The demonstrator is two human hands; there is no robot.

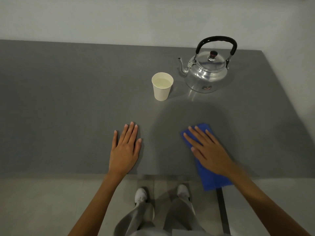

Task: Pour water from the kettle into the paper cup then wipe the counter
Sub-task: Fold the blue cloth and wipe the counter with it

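A shiny metal kettle (pixel 207 73) with a black handle stands upright at the back right of the grey counter (pixel 68 108), spout pointing left. To its left stands a white paper cup (pixel 162 86) holding water. My right hand (pixel 206 149) lies flat, fingers spread, pressing on a blue cloth (pixel 211 178) near the counter's front edge; the cloth's near end hangs over that edge. My left hand (pixel 126 149) rests flat on the bare counter, fingers apart, holding nothing.
A pale wall runs behind the counter. The counter's right edge slants down at the far right. Below the front edge I see the floor, my grey trousers and white shoes (pixel 141 195).
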